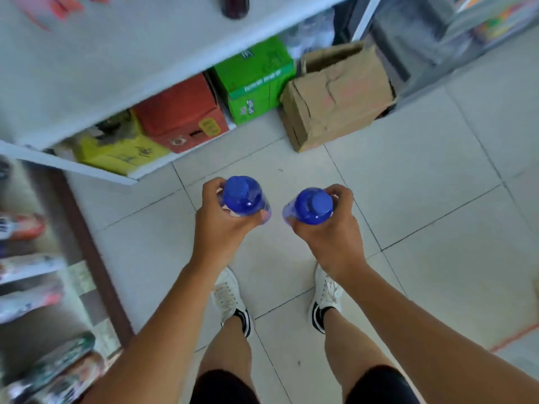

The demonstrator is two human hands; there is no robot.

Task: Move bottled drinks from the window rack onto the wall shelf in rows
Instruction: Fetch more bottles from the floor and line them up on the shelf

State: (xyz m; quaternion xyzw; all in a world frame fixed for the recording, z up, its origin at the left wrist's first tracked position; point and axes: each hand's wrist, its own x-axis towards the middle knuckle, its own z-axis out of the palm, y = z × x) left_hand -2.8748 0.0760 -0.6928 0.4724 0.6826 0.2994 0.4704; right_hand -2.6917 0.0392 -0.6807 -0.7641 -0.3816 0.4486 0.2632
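Two blue-capped bottles are seen from above at mid-frame, held upright over the tiled floor (pixel 437 185), side by side and not touching. The left bottle (pixel 243 196) is grasped round its body by the left grip (pixel 221 225), fingers curled about it. The right bottle (pixel 310 207) is grasped the same way by the right grip (pixel 335 228). Neither bottle rests on a shelf or rack. Below them, the person's white shoes (pixel 229 298) stand on the floor. A white shelf (pixel 102 68) runs across the upper left of the frame, blurred; a dark bottle (pixel 234 5) stands on it at the top edge. Beneath that shelf, in a row: a yellow box (pixel 122 150), a red box (pixel 180 112), a green box (pixel 256 80). A crumpled brown carton (pixel 335 97) sits on the floor just beside the green box. Packaged goods (pixel 29 287) at the left edge are too blurred to identify
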